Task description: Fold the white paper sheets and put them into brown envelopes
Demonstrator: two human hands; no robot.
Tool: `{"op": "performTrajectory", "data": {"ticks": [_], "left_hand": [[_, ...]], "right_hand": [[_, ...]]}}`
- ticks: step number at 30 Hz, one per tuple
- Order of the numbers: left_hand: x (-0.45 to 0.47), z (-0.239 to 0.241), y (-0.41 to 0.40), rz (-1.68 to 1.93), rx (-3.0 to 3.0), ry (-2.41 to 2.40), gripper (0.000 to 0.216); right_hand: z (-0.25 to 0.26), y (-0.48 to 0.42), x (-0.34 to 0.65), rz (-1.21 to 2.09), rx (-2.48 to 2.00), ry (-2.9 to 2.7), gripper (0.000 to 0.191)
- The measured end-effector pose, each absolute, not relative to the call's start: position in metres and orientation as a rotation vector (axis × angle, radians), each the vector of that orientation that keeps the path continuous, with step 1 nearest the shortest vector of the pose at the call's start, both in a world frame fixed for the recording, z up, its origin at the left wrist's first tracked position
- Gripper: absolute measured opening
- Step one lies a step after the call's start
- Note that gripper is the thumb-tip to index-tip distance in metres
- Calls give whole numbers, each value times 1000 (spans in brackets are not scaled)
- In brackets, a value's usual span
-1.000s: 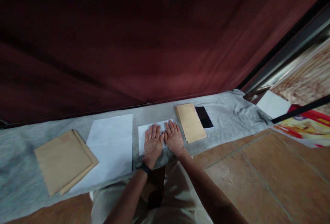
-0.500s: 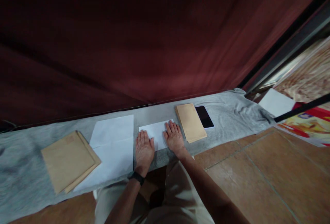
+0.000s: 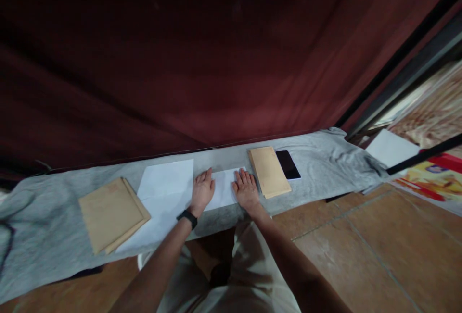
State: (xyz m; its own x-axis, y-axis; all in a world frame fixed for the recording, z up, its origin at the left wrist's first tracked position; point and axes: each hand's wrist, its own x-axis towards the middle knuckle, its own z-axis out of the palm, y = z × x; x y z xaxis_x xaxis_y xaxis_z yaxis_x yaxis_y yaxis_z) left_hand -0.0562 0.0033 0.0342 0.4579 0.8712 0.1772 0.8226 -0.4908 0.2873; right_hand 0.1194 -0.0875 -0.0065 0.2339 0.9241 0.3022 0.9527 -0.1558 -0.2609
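Note:
In front of me a folded sheet of white paper (image 3: 223,189) lies flat on the grey cloth. My right hand (image 3: 247,191) rests palm down on its right end, fingers stretched out. At its left end is my left hand (image 3: 202,191), turned partly on its side, fingers extended and pointing away from me; it grips nothing that I can see. Left of that hand, larger white sheets (image 3: 168,178) with a crease lie partly beneath brown envelopes (image 3: 110,212). A stack of narrower brown envelopes (image 3: 271,171) sits just right of my right hand.
Beside the right-hand envelopes lies a dark-screened phone (image 3: 288,164). The grey cloth (image 3: 321,159) covers a long, narrow surface against a dark red curtain (image 3: 231,87). Tiled floor (image 3: 346,250) shows below, and a colourful printed box (image 3: 436,173) is at the far right.
My left hand has gone from lying flat on the paper to a tilted pose at its left end, fingertips farther from me. My right hand stays put. The view has shifted slightly.

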Motion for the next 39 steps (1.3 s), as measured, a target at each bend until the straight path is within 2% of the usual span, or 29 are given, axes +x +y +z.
{"op": "performTrajectory", "data": {"ticks": [9, 16, 21, 29, 36, 39], "left_hand": [[-51, 49, 30, 201, 2561, 1483, 42], [-53, 62, 59, 75, 2425, 1456, 21], [-59, 67, 61, 62, 2296, 1430, 22], [-71, 78, 53, 295, 2005, 1443, 7], [-96, 80, 16, 680, 1427, 1474, 19], [-93, 69, -18, 826, 1135, 1472, 16]], "right_hand": [[-4, -87, 121, -69, -2142, -1734, 52], [-5, -86, 122, -68, -2151, -1741, 54], [-6, -86, 122, -80, -2140, -1747, 54], [4, -86, 127, -57, -2170, -1703, 50], [13, -107, 124, -58, -2016, -1629, 54], [8, -123, 120, 19, -1935, -1594, 54]]}}
